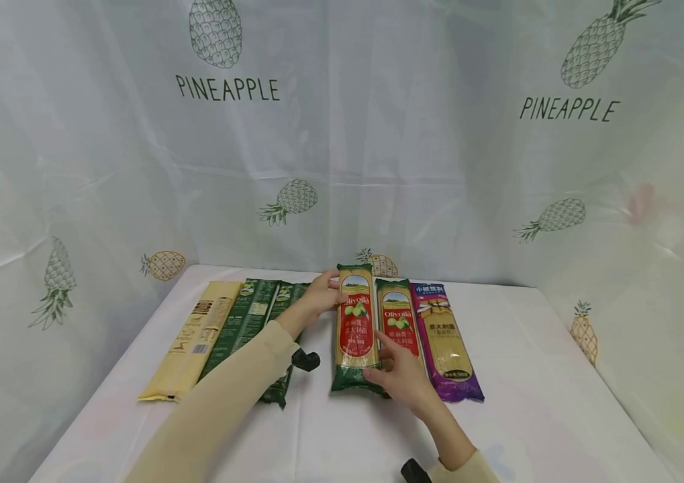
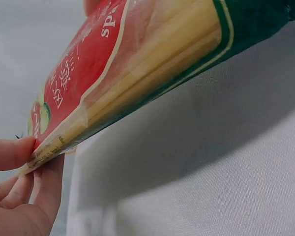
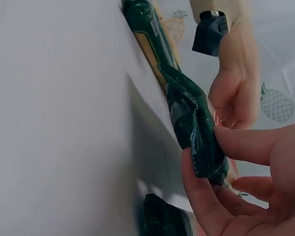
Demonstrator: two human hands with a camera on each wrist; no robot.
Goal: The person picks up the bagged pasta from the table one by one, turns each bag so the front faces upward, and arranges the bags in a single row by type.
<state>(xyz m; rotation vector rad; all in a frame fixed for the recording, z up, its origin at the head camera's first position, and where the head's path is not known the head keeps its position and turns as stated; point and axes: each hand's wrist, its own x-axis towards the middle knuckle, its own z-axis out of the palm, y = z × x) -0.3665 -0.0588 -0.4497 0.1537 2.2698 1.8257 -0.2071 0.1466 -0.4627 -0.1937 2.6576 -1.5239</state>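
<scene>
A spaghetti pack [image 1: 356, 329] with a red label and green ends is held up off the white table, its shadow below it in the left wrist view. My left hand [image 1: 316, 296] pinches its far left edge, thumb on the front and fingers beneath. At the near end, my right hand [image 1: 405, 377] grips the green wrapper end [image 3: 199, 128] between thumb and fingers. A matching spaghetti pack [image 1: 399, 315] lies just right of it, partly behind my right hand. Beyond that one is a purple-edged pasta pack [image 1: 447, 339].
On the table's left lie a yellow pasta pack [image 1: 193, 342] and two green packs, one [image 1: 245, 325] beside the other [image 1: 281, 389], with my left sleeve [image 1: 227, 396] crossing over them. A pineapple-print curtain [image 1: 414, 168] hangs behind the table [image 1: 523, 376].
</scene>
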